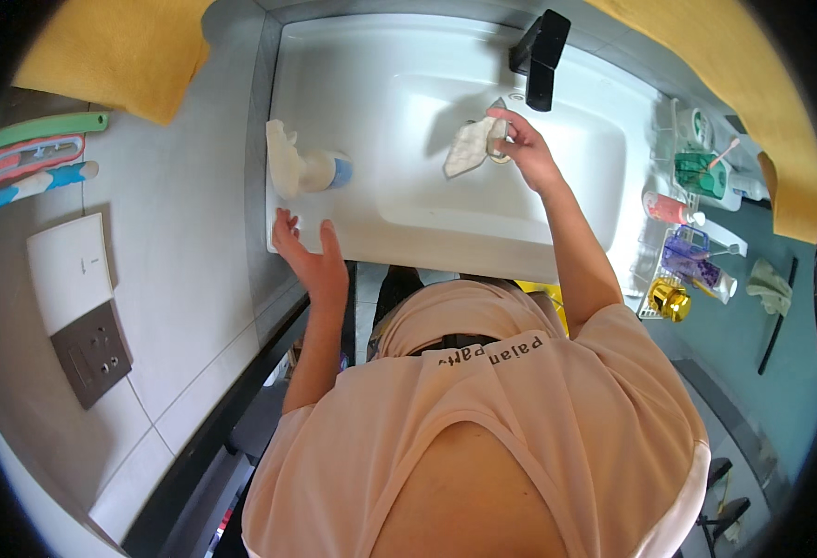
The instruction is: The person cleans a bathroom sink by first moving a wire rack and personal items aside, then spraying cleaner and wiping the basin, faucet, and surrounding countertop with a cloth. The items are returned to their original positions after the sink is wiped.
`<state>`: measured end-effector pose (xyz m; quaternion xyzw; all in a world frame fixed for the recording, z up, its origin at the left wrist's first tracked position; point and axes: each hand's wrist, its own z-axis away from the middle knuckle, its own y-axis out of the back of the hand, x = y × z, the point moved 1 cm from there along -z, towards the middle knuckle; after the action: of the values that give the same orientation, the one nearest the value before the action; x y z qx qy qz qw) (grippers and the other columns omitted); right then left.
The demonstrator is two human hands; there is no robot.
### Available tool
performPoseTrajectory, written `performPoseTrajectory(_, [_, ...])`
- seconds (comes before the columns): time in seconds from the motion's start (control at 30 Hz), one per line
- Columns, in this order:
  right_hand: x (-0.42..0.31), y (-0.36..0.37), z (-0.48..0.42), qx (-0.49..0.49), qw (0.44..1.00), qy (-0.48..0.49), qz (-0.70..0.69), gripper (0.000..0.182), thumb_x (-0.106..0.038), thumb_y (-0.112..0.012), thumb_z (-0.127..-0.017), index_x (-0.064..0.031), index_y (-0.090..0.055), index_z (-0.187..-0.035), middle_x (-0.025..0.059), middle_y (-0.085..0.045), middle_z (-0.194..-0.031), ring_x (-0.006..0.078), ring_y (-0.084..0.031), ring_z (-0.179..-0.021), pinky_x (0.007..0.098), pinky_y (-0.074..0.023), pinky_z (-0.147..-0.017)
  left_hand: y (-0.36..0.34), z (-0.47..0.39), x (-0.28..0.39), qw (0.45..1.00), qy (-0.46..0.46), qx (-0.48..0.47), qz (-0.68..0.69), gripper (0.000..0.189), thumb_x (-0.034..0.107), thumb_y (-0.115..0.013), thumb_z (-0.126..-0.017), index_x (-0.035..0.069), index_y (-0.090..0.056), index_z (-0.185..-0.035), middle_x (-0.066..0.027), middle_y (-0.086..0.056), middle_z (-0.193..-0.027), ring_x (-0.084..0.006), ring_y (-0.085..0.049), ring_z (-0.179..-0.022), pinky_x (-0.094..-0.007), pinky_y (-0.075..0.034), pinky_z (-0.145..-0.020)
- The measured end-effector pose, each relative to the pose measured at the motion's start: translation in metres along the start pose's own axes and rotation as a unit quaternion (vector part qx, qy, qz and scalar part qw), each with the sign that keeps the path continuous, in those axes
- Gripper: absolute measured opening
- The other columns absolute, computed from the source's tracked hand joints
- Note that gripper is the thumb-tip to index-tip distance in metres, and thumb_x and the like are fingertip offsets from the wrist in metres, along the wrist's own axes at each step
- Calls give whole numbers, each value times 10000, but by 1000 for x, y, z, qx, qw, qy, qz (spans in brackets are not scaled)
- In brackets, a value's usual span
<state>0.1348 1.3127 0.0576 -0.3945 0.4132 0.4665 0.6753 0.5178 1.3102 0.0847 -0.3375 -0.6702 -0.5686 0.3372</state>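
Observation:
My right hand (pixel 530 152) pinches a crumpled white and grey cloth (pixel 475 145) above the basin of the white washbasin (pixel 443 234). The cloth hangs toward the left from my fingertips and hides part of the drain area. On the basin's left ledge stands a white spray bottle (pixel 316 171) with a cream trigger head and a blue-banded label. My left hand (pixel 314 258) is at the front left edge of the basin, just below the bottle's trigger head. Its fingers are apart and hold nothing.
A black tap (pixel 544 59) rises at the back right. Wire racks on the right carry a green cup (pixel 700 174), a pink bottle (pixel 665 208), a purple cup (pixel 684 251) and a gold jar (pixel 669 300). Toothbrush holders or brushes (pixel 35 157) and a socket plate (pixel 92 354) are on the left wall.

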Motion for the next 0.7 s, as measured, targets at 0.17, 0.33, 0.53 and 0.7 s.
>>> performPoseTrajectory(0.17, [-21, 13, 21, -130, 977, -61, -158, 532, 72, -525, -823, -50, -605, -1335, 52, -657, -1095, 168, -620, -1012, 284, -495, -882, -66, 21, 13, 932, 194, -235, 197, 572, 298, -617, -987, 2, -445, -1446, -159, -558, -1363, -276, -569, -1224, -420, -435, -1039])
performPoseTrajectory(0.33, [-27, 13, 32, -194, 953, -68, -221, 584, 60, -481, -793, -17, -582, -1363, 80, -653, -1069, 188, -620, -1010, 310, -507, -896, -149, -5, 74, 663, 466, -364, 459, 492, 364, -577, -1011, 20, -562, -1363, -146, -626, -1290, -276, -613, -1188, -442, -475, -1017])
performPoseTrajectory(0.53, [-25, 55, 34, -108, 992, -8, -65, 741, 105, -531, -808, -59, -424, -1523, -20, -605, -892, 84, -553, -799, 210, -439, -738, -194, -30, 79, 716, 347, -385, 467, 438, 201, -653, -954, 24, -587, -1348, -134, -645, -1234, -254, -630, -1149, -387, -517, -965])
performPoseTrajectory(0.7, [-12, 55, 11, 69, 997, 16, -2, 624, 50, -615, -890, -64, -465, -1485, -11, -623, -912, 77, -568, -806, 205, -458, -733, -229, -81, 98, 829, 172, -383, 368, 429, 96, -691, -878, -2, -627, -1291, -123, -666, -1197, -253, -657, -1089, -364, -535, -923])
